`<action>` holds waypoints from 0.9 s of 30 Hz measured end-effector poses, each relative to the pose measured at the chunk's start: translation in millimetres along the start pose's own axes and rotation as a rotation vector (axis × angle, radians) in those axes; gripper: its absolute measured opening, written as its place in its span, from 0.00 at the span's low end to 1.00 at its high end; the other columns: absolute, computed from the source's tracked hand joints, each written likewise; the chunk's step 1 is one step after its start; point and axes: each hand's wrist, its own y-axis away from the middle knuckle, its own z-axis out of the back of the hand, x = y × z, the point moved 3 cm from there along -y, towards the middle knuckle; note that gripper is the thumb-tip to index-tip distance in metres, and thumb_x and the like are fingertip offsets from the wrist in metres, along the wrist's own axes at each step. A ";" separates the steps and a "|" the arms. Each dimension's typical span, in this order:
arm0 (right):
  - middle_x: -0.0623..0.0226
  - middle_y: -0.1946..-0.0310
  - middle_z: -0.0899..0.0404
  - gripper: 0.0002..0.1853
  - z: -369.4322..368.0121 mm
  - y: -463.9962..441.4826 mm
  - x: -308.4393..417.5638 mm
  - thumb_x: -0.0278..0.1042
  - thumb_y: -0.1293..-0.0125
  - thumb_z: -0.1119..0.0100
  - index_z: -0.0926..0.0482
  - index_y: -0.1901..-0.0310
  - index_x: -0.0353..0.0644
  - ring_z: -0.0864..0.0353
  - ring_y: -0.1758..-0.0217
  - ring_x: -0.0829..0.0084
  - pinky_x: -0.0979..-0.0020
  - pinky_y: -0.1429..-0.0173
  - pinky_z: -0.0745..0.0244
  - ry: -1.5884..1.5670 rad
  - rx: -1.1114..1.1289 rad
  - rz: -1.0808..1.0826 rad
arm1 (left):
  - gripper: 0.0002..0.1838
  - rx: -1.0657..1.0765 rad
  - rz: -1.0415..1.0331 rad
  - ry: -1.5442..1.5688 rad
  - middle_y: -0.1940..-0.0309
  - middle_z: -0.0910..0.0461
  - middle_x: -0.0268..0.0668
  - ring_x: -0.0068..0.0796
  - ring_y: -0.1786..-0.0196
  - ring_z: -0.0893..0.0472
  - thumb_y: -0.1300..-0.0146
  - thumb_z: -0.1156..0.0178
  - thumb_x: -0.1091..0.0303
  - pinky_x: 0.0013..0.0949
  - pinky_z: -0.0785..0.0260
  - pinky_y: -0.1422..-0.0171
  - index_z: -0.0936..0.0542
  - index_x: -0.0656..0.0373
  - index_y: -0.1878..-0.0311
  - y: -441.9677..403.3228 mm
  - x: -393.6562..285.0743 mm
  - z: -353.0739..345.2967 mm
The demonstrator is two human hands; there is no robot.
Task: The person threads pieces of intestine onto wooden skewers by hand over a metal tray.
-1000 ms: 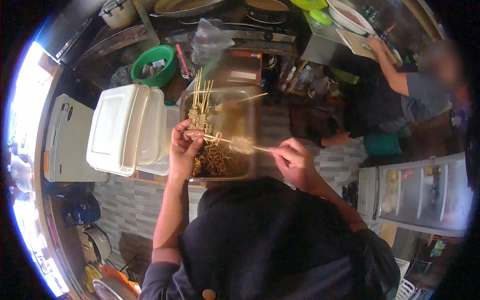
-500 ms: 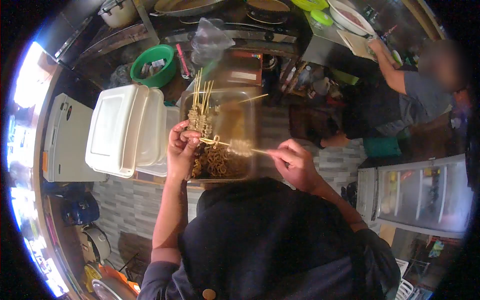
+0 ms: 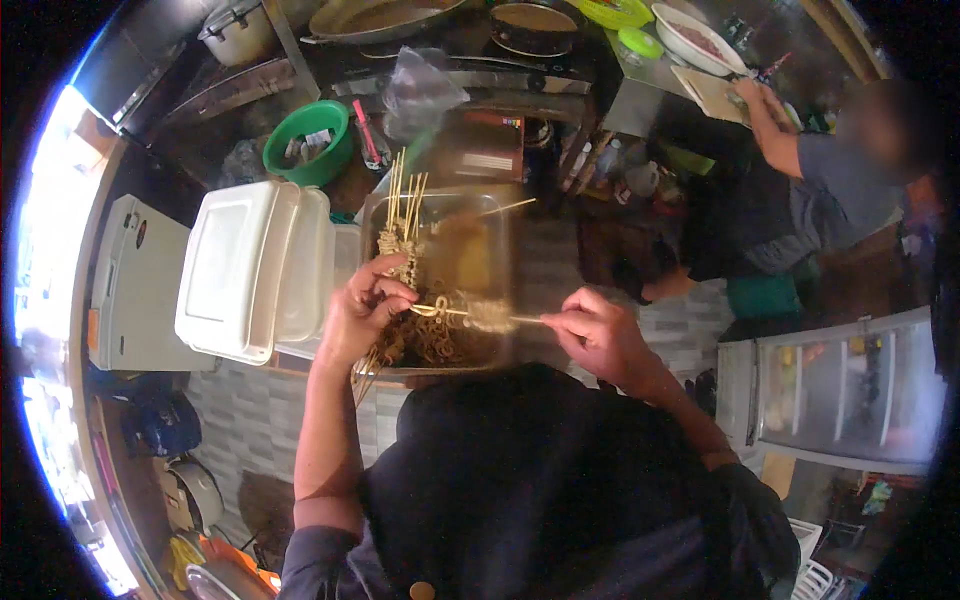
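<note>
My right hand (image 3: 600,335) pinches the right end of a thin wooden skewer (image 3: 530,319), held level over a metal tray (image 3: 510,350). Pale, coiled food pieces (image 3: 488,314) are bunched on the skewer's middle. At its left end, my left hand (image 3: 368,310) grips a loose strand (image 3: 428,308) of the same food between thumb and fingers. Below lies a dark heap of loose strands (image 3: 430,345) at the tray's near side. Several loaded skewers (image 3: 398,215) rest at the tray's left with bare sticks pointing away. Another stick (image 3: 508,207) lies across the far right edge.
Stacked white plastic containers (image 3: 225,270) stand left of the tray. Behind are a green basin (image 3: 312,143), a clear plastic bag (image 3: 422,88) and a stove with pans (image 3: 535,28). At the upper right, another person (image 3: 800,180) works at a board (image 3: 712,96).
The view has shifted slightly, so most things sit a little lower. Both my hands keep hold at the skewer's two ends. The other person's arms have moved slightly at the board.
</note>
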 end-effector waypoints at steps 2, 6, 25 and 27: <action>0.62 0.69 0.25 0.10 1.1 0.5 1.2 0.23 0.45 0.39 0.18 0.60 0.41 0.23 0.69 0.65 0.68 0.68 0.28 -0.003 0.015 -0.021 | 0.25 0.049 0.002 -0.007 0.68 0.18 0.33 0.19 0.60 0.21 0.43 0.40 0.84 0.24 0.30 0.52 0.29 0.59 0.41 -0.7 0.5 -3.8; 0.62 0.69 0.25 0.10 -1.7 1.5 0.9 0.21 0.46 0.38 0.17 0.61 0.40 0.23 0.71 0.67 0.70 0.70 0.29 0.031 -0.035 0.014 | 0.25 0.086 -0.011 -0.017 0.68 0.18 0.32 0.18 0.62 0.21 0.44 0.39 0.84 0.24 0.30 0.54 0.28 0.59 0.42 -1.6 2.2 -18.1; 0.63 0.71 0.25 0.08 -10.4 4.1 -6.1 0.20 0.46 0.37 0.17 0.64 0.38 0.24 0.72 0.72 0.74 0.70 0.30 -0.050 -0.133 -0.047 | 0.21 -0.185 0.172 0.347 0.60 0.20 0.35 0.20 0.56 0.23 0.40 0.45 0.84 0.24 0.31 0.48 0.30 0.63 0.43 10.7 18.7 -15.4; 0.63 0.71 0.25 0.08 -9.8 3.3 -4.6 0.20 0.46 0.37 0.17 0.64 0.39 0.24 0.72 0.72 0.74 0.71 0.31 -0.039 -0.144 -0.049 | 0.21 -0.207 0.157 0.346 0.60 0.20 0.36 0.20 0.57 0.23 0.40 0.45 0.84 0.24 0.30 0.48 0.30 0.64 0.43 11.1 16.8 -17.2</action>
